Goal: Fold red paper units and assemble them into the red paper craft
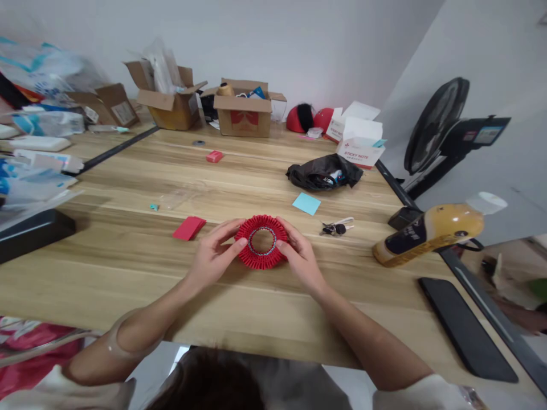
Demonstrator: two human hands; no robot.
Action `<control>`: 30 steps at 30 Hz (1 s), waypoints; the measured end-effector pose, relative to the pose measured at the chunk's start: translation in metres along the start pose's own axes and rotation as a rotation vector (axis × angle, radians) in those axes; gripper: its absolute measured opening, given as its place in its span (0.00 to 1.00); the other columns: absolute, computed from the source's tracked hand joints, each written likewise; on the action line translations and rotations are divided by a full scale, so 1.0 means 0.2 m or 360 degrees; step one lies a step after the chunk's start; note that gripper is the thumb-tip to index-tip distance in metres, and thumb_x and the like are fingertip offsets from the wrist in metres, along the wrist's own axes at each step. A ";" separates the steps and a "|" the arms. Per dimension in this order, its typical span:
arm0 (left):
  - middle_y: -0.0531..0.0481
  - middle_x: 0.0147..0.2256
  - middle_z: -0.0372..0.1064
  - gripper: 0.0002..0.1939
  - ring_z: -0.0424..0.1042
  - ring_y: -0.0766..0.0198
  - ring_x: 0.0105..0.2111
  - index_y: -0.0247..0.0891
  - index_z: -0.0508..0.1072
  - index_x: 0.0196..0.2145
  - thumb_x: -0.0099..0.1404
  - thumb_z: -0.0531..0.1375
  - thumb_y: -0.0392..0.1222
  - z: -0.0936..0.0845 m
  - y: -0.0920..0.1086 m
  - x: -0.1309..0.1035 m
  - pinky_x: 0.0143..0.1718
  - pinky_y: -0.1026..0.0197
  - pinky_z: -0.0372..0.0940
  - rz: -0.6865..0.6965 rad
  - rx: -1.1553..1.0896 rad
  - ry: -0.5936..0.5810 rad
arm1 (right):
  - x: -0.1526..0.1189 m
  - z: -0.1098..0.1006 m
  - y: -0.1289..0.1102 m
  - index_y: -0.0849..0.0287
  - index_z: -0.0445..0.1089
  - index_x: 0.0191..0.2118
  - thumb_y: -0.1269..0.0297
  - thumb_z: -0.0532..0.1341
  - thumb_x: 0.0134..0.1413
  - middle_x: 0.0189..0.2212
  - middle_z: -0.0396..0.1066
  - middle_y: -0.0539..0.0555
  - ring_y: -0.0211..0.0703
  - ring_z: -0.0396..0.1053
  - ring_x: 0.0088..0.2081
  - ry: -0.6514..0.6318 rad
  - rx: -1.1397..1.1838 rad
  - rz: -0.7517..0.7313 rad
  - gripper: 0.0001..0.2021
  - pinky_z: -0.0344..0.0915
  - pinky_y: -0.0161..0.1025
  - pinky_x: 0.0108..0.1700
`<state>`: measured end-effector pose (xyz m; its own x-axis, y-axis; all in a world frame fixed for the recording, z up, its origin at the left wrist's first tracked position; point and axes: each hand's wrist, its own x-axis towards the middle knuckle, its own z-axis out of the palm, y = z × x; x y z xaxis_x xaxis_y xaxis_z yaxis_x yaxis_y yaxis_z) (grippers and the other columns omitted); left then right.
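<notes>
A red ring of many folded paper pieces (261, 263), with a blue-and-white pattern round its inner edge, is in front of me at the middle of the table. My left hand (216, 250) grips its left side, the thumb on top near the inner edge. On the right side my right hand (301, 256) grips it in the same way. The fingers under and behind the ring are partly hidden. A small stack of red paper slips (188, 228) lies left of my left hand. Beyond the ring to the right is a light blue paper square (306, 203).
Keys (337, 228), a black plastic bag (322, 172), a drink bottle (427, 233) and a black phone (468, 327) lie or stand to the right. Cardboard boxes (243, 117), sticky note boxes (359, 139) and a small red block (214, 156) are farther back. A fan (440, 125) stands beyond the right edge.
</notes>
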<state>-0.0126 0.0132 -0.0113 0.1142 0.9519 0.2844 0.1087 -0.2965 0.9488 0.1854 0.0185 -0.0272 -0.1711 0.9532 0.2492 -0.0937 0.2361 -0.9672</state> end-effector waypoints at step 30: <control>0.47 0.38 0.72 0.10 0.73 0.64 0.37 0.38 0.72 0.40 0.60 0.60 0.30 0.02 0.05 -0.06 0.39 0.63 0.70 0.1186 0.1289 0.0347 | -0.10 0.12 0.03 0.51 0.60 0.59 0.72 0.52 0.60 0.58 0.61 0.54 0.43 0.61 0.58 0.0103 -0.0934 -0.0694 0.22 0.58 0.45 0.61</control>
<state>-0.0089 -0.0007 -0.0056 0.2522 0.4857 0.8369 0.7046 -0.6850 0.1852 0.1654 -0.0039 -0.0367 -0.1783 0.7544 0.6318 0.4035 0.6416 -0.6523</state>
